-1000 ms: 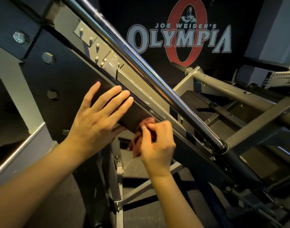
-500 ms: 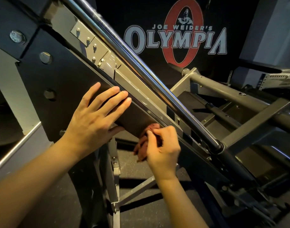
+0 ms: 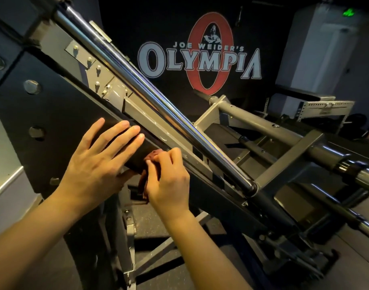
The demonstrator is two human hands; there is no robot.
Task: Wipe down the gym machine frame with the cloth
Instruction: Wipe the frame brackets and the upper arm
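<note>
Cloth (image 3: 153, 157) beneath curled right-hand fingers (image 3: 172, 155), against the machine frame (image 3: 150, 122).

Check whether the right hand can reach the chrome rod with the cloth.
Probably yes. The right hand grips the cloth at the grey rail just below the rod, and nothing lies between them.

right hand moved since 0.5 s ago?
Yes. Right hand with cloth slid up the frame, away from the rod end, toward the left hand.
</note>
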